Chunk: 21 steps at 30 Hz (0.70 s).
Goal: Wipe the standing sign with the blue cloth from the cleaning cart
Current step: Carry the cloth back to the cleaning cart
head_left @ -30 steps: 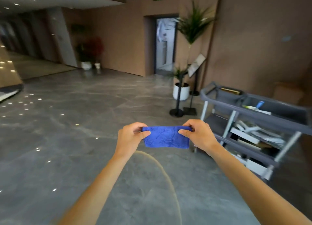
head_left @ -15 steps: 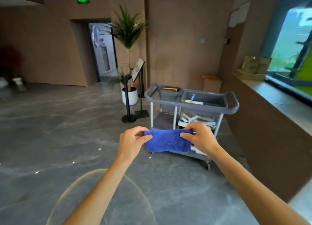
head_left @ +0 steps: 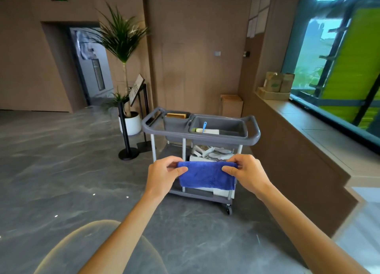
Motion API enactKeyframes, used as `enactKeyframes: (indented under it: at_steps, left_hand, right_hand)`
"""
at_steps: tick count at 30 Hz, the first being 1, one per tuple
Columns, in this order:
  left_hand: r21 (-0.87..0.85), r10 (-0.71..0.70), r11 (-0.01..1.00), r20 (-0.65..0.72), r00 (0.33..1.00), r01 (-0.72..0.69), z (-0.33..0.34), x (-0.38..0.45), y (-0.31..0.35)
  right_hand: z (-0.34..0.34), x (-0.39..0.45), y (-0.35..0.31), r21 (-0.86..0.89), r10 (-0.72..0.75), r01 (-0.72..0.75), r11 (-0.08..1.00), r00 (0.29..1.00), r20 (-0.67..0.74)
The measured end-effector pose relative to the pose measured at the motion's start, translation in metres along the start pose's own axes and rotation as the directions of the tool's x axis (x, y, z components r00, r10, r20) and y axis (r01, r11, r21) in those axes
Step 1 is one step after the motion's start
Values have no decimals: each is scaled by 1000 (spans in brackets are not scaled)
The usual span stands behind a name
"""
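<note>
I hold a folded blue cloth point(head_left: 206, 176) stretched between both hands at chest height. My left hand point(head_left: 162, 176) pinches its left end and my right hand point(head_left: 245, 175) pinches its right end. Directly behind the cloth stands the grey cleaning cart point(head_left: 200, 137), with tubs on top and supplies on its lower shelves. The standing sign point(head_left: 136, 88), a tilted panel on black legs, stands to the cart's left, beside the potted plant; its face is seen edge-on.
A black stanchion post point(head_left: 124, 130) stands left of the cart, in front of a tall plant in a white pot point(head_left: 131, 124). A brown ledge point(head_left: 298, 117) with cardboard boxes point(head_left: 276, 85) runs along the windows on the right. Grey stone floor spreads left, toward a doorway point(head_left: 90, 68).
The view has swung right, from the open lobby to facing the cart and the window ledge. Both hands have kept the cloth stretched between them throughout.
</note>
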<state>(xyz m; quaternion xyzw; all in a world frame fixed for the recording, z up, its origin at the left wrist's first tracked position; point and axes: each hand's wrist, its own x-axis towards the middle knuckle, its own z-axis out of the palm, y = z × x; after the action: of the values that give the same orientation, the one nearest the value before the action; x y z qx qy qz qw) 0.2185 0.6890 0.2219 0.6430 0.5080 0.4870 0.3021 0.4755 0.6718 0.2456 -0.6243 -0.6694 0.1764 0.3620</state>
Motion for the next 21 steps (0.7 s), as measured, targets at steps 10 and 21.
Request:
enactKeyframes:
  at_steps: [10,21]
  left_hand:
    - [-19,-23,1000,78,997,24,55,66,-13]
    - [-24,52,999,159,986,-49,80,187,-56]
  right_hand:
    - [-10,55,52,30,83,-82,996,996,-22]
    - [16,156,81,9,137,-137,991,986,-98]
